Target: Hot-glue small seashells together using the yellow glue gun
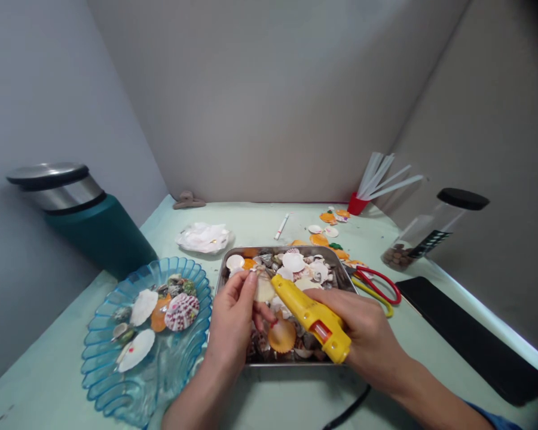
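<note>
My right hand (363, 319) is wrapped round a yellow hot glue gun (309, 313), its nozzle pointing up and left. Between the thumb and fingers of my left hand (235, 310) is a pale seashell (264, 289), held upright by its edge. The gun's tip meets or nearly meets the top of this shell; I cannot tell if they touch. Both hands are above a metal tray (343, 263) full of mixed shells, among them an orange scallop shell (282, 336) near the front.
Left stand a blue scalloped plate (98, 364) of shells and a teal bottle (98, 233). Behind lie crumpled white tissue (204, 237) and a marker (282, 227). Right are scissors (381, 280), a red cup (357, 205) of glue sticks, a clear jar (424, 230) and a black slab (466, 334).
</note>
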The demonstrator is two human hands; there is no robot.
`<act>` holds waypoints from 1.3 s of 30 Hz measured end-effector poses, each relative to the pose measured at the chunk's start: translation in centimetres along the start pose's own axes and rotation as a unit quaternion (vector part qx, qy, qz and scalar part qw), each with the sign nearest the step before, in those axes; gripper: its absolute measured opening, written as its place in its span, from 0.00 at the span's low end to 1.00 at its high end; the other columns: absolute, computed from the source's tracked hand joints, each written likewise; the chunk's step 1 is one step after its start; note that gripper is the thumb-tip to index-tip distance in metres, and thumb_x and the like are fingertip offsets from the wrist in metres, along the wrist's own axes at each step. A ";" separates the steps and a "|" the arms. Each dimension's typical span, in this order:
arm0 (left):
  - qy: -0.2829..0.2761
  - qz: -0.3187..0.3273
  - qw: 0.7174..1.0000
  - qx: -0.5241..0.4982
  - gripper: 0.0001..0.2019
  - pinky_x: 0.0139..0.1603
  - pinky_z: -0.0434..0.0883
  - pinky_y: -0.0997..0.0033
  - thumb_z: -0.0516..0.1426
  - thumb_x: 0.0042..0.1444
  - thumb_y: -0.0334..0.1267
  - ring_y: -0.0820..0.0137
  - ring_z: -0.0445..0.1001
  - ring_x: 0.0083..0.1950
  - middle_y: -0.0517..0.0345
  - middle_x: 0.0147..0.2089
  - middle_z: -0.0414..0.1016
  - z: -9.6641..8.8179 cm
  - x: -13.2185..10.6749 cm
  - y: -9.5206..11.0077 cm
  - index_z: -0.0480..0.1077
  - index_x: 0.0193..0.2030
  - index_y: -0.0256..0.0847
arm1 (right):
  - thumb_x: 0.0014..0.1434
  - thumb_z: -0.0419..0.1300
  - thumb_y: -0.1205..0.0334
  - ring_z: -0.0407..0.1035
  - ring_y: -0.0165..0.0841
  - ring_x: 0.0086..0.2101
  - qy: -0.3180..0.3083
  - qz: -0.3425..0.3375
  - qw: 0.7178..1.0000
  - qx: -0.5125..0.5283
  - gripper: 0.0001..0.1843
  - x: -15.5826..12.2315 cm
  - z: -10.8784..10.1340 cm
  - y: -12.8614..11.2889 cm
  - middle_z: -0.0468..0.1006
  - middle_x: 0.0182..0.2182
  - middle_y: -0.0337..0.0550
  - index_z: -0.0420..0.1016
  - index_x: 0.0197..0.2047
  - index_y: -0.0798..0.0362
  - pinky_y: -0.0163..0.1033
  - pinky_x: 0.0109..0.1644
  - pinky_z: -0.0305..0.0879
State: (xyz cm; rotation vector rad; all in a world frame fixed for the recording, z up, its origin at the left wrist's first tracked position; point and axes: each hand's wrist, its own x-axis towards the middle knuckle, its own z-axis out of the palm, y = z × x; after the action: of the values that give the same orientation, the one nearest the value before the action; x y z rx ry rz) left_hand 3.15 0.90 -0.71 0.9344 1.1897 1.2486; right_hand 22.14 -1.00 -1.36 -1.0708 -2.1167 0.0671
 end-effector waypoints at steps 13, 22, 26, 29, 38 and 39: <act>0.003 0.002 1.000 -0.003 0.15 0.13 0.58 0.83 0.56 0.53 0.49 0.77 0.62 0.12 0.63 0.13 0.69 0.1 0.0 -0.1 0.67 0.38 0.38 | 0.58 0.57 0.61 0.74 0.40 0.31 -0.032 0.000 0.999 -0.003 0.12 0.0 0.0 -0.2 0.80 0.33 0.49 0.71 0.44 0.57 0.42 0.33 0.68; -0.002 -0.008 1.000 0.000 0.16 0.13 0.59 0.83 0.56 0.53 0.49 0.77 0.62 0.12 0.62 0.12 0.69 -0.1 0.0 0.0 0.67 0.38 0.37 | 0.58 0.57 0.60 0.73 0.37 0.29 -0.051 0.011 0.998 0.018 0.11 0.2 0.0 -0.3 0.79 0.31 0.45 0.71 0.43 0.55 0.39 0.31 0.64; -0.001 -0.013 1.000 -0.004 0.16 0.13 0.58 0.83 0.56 0.53 0.50 0.77 0.62 0.12 0.62 0.12 0.69 -0.1 0.0 0.0 0.67 0.38 0.37 | 0.58 0.57 0.58 0.73 0.37 0.28 -0.052 0.017 0.998 0.020 0.11 0.1 -0.1 -0.3 0.79 0.31 0.45 0.72 0.42 0.55 0.38 0.30 0.63; 0.000 -0.008 1.000 0.001 0.16 0.14 0.59 0.83 0.56 0.52 0.50 0.77 0.62 0.12 0.62 0.12 0.69 -0.1 -0.1 0.0 0.67 0.37 0.37 | 0.58 0.57 0.58 0.73 0.37 0.29 -0.048 0.018 0.999 0.014 0.12 0.1 -0.1 -0.3 0.79 0.30 0.45 0.72 0.42 0.55 0.38 0.31 0.63; -0.003 0.004 1.000 0.012 0.16 0.15 0.59 0.83 0.55 0.54 0.50 0.77 0.63 0.12 0.62 0.13 0.70 -0.1 -0.2 0.1 0.66 0.38 0.38 | 0.58 0.56 0.58 0.73 0.36 0.28 -0.051 0.027 0.998 0.011 0.11 0.2 -0.2 -0.5 0.79 0.29 0.45 0.73 0.41 0.54 0.37 0.30 0.64; -0.002 0.003 1.000 0.010 0.15 0.15 0.59 0.83 0.55 0.54 0.50 0.77 0.63 0.12 0.62 0.13 0.70 0.0 -0.2 0.1 0.66 0.38 0.38 | 0.58 0.56 0.57 0.73 0.36 0.28 -0.049 0.029 0.998 0.010 0.11 0.2 -0.3 -0.5 0.79 0.30 0.45 0.73 0.41 0.54 0.37 0.30 0.64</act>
State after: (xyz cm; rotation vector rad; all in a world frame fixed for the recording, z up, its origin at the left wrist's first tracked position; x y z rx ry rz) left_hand 3.12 0.74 -0.63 0.9546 1.1987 1.2426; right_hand 21.89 -1.24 -0.87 -1.1373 -2.1676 0.1715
